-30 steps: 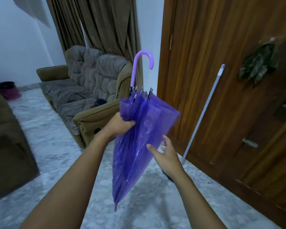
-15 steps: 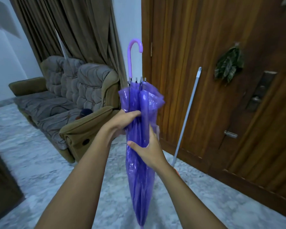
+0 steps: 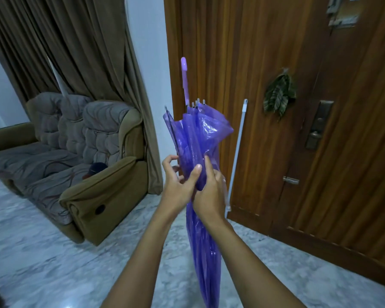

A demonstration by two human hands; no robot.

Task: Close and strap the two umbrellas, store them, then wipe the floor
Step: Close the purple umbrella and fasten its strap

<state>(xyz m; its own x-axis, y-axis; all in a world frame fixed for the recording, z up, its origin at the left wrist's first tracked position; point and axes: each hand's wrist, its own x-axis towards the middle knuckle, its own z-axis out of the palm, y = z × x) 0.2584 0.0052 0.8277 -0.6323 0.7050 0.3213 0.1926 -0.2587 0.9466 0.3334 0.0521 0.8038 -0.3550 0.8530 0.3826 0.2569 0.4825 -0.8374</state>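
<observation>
A folded purple see-through umbrella (image 3: 198, 138) hangs upside down in front of me, its lilac hooked handle (image 3: 184, 76) up and its tip low near the marble floor (image 3: 42, 252). My right hand (image 3: 209, 192) is wrapped around the gathered canopy at its middle. My left hand (image 3: 178, 178) touches the same spot from the left, thumb across the plastic, fingers partly spread. The upper canopy folds are loose and flare out. No second umbrella is in sight.
A white mop pole (image 3: 238, 150) leans against the brown wooden door (image 3: 320, 152) on the right. A padded brown-grey sofa (image 3: 80, 156) fills the left, with curtains (image 3: 76, 52) behind it. A leaf bundle (image 3: 278, 96) hangs on the door.
The hands have come together at the canopy's middle and squeezed it narrower. The handle has turned edge-on, and the view has shifted toward the door.
</observation>
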